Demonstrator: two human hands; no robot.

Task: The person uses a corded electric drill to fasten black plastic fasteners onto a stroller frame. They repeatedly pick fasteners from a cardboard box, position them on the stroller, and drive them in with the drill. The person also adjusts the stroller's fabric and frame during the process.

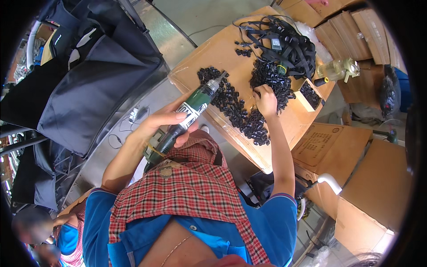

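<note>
My left hand [165, 121] is wrapped round a green and black electric screwdriver [199, 100] with a white printed band. Its bit points up and to the right, over small black plastic parts [231, 104] spread across the table. Out over the table, my right hand [267, 100] has its fingers bent together at the edge of a heaped pile of similar black parts [284, 91]. What its fingertips pinch is too small and hidden to name.
A wooden table [291, 129] carries a tangle of black straps [302, 53], an open small box [307, 104] of dark parts and a clear bottle [333, 70]. Cardboard boxes [329, 144] stand to the right. Black fabric on frames [95, 84] fills the left; a person [66, 236] is at lower left.
</note>
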